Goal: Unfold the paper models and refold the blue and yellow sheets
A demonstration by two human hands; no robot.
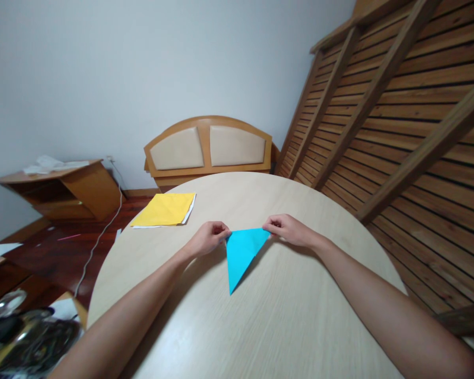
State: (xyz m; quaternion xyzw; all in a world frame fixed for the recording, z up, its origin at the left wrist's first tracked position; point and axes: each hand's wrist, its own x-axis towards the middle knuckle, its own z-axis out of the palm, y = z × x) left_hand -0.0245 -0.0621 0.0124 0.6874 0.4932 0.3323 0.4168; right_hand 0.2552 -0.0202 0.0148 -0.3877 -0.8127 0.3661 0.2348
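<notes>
A bright blue paper (242, 253), folded into a triangle, lies on the round pale wooden table (260, 321) with its long tip pointing towards me. My left hand (208, 238) pinches the triangle's left corner. My right hand (287, 229) pinches its right corner. Both forearms rest low over the tabletop. The paper's top edge runs straight between the two hands.
A yellow sheet stack (165, 209) with white paper under it lies at the table's far left edge. Beyond stand a wooden headboard (209, 147), a low wooden cabinet (63, 189), a slatted wooden frame (398, 116) on the right, and clutter (27, 331) at lower left.
</notes>
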